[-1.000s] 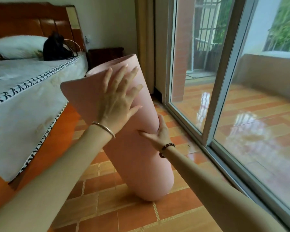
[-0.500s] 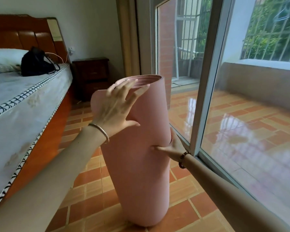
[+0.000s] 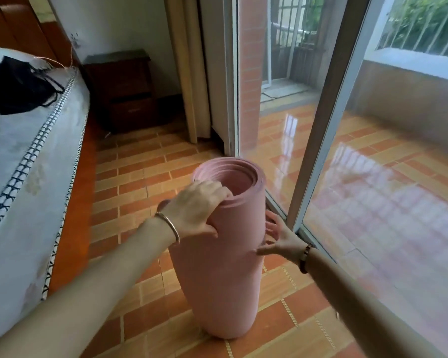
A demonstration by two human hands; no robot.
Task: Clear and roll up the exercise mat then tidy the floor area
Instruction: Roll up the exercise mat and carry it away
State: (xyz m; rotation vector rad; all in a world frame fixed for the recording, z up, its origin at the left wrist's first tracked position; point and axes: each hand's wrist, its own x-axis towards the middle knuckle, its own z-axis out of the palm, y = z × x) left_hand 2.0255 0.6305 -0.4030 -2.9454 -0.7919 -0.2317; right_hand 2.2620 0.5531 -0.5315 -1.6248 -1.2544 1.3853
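Where the rolled exercise mat [image 3: 217, 280] stands on end on the tiled floor [image 3: 140, 177], close to upright, my left grip [image 3: 194, 210] sits at its upper rim. The fingers curl over the edge into the hollow of the spiral and the thumb lies on the outer wall, so this grip grasps the mat at the top. My right grip [image 3: 282, 239] lies lower, on the side of the roll that faces the sliding glass door [image 3: 321, 125]. Its fingers are spread and nearly straight against the pink surface, with the thumb pointing across the front, so it is released and only pressing. The mat thus stands between the two grips, the left above and the right beside it about halfway down. Its lower end rests on the tiles, and its coiled layers show at the open top. A bangle [image 3: 170, 226] circles the left wrist and a bead bracelet [image 3: 305, 257] the right. To the left is the bed [image 3: 23, 177], which carries a black bag [image 3: 18, 86]. A dark nightstand [image 3: 124, 91] stands beyond it, well apart from the mat.
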